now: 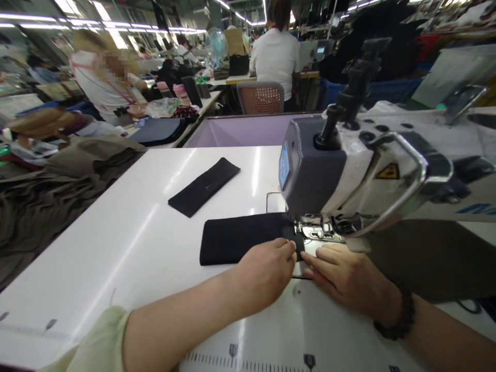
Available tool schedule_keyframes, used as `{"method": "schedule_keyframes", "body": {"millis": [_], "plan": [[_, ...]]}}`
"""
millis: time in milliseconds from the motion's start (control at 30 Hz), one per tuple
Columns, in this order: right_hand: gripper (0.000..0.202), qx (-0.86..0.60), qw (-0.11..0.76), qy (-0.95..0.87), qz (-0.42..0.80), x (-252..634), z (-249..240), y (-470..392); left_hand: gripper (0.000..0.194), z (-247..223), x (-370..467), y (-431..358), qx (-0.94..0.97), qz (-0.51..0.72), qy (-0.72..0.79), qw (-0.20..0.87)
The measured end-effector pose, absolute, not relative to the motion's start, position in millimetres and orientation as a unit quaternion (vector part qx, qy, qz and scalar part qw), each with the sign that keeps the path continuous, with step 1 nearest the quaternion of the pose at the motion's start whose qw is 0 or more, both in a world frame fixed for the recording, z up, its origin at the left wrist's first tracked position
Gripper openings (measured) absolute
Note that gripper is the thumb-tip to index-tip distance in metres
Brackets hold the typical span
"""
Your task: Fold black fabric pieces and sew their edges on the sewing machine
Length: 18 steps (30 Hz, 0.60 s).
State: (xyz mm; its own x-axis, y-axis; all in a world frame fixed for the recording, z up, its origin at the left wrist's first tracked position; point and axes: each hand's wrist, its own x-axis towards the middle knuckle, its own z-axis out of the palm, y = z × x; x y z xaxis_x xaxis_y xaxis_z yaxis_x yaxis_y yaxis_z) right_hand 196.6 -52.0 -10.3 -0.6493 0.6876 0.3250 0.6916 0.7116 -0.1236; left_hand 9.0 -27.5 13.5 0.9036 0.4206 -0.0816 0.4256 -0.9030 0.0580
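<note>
A folded black fabric piece [240,235] lies flat on the white table, its right end at the presser foot of the sewing machine [315,175]. My left hand [269,268] rests over the near right part of the fabric, fingers curled and pinched on its edge by the needle area. Close beside it, my right hand [349,279] lies on the machine bed with fingers stretched out, the index fingertip touching the fabric's right edge. Farther back lies a second black fabric piece [205,187], set at a slant and apart from both hands.
Piled olive-brown fabric [65,191] borders the table's left side. A dark olive cloth [430,258] lies right, under the machine arm. Behind the table is a lilac bin [240,130]. One person [275,59] sits ahead; another person [101,77] is at the left.
</note>
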Motion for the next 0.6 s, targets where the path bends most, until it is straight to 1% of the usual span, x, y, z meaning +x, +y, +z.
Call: {"method": "schedule_keyframes", "body": {"millis": [200, 600], "plan": [[0.03, -0.427, 0.157, -0.89, -0.023, 196, -14, -48, 0.024, 10, 8, -12, 0.968, 0.037, 0.241, 0.063], [0.028, -0.457, 0.148, -0.877, -0.002, 196, -16, -48, 0.03, -2, 8, 2, 0.957, 0.043, 0.279, 0.063]]}}
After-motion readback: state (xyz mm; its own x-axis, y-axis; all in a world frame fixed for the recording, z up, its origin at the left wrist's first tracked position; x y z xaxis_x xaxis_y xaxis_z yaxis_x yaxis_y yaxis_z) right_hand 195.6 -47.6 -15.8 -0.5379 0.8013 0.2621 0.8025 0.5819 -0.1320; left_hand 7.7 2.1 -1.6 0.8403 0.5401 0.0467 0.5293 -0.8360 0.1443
